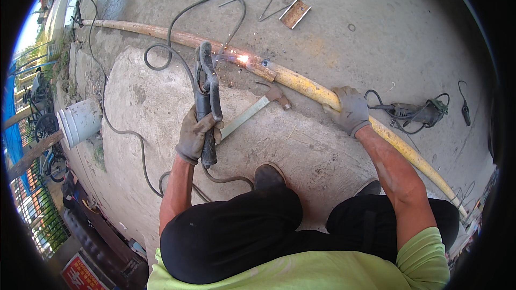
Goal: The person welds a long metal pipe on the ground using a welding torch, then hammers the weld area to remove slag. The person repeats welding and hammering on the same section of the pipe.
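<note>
1. Left gloved hand point(194, 137) is closed firmly around the black electrode holder point(202, 104); right gloved hand point(349, 110) is wrapped over the yellow pipe point(301, 84).
2. Bright welding arc point(243, 59) with sparks observed on the rust-brown pipe point(140, 29), just left of its joint with the yellow pipe; both lie across the concrete ahead of the worker.
3. Container: white plastic bucket point(80, 121), far left. Interior hidden; whether the adjacent wooden post point(35, 156) stands inside or behind cannot be determined.
4. Claw hammer point(246, 116) lies between the hands; angle grinder point(416, 111) rests right of the right hand.
</note>
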Motion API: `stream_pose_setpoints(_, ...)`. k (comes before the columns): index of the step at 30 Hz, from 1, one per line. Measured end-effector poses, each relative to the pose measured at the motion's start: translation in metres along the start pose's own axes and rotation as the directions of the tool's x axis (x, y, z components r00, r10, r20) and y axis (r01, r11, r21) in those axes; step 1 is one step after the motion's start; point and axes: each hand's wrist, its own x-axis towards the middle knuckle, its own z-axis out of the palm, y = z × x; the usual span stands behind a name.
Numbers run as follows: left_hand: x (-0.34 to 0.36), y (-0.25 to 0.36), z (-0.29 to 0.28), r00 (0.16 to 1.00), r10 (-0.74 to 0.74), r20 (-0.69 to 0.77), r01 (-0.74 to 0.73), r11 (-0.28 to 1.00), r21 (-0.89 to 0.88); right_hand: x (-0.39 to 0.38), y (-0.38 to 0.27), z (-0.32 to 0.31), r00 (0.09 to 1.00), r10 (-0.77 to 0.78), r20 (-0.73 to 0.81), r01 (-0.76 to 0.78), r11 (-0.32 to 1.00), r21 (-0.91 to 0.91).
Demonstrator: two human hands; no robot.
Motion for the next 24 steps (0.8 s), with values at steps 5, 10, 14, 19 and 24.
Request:
stream_pose_setpoints(5,0.0003,-0.0017,0.0003,1.0,-0.004,-0.002,0.004,1.0,-0.02,-0.0002,0.0001,0.0012,1.0,-0.003,-0.007,0.003,1.0,-0.002)
stream_pose_setpoints(10,0.0023,-0.0045,-0.0009,1.0,0.012,0.028,-0.012,1.0,0.009,-0.0006,0.0008,0.0004,1.0,0.009,0.009,-0.009,1.0,0.006)
stream_pose_setpoints(14,0.0011,-0.0041,-0.0003,0.999,0.017,0.03,-0.017,1.0,0.001,-0.0002,-0.0003,-0.0001,1.0,0.01,0.011,-0.01,1.0,0.002)
stream_pose_setpoints(19,0.0045,-0.0057,0.0006,1.0,-0.004,0.024,0.004,1.0,-0.007,0.0004,-0.0013,-0.0012,1.0,0.01,0.018,-0.01,1.0,0.004)
stream_pose_setpoints(24,-0.0006,-0.0082,-0.0068,1.0,0.028,0.002,-0.028,0.998,-0.056,0.0005,0.0015,0.0024,1.0,-0.002,0.0,0.002,1.0,0.012)
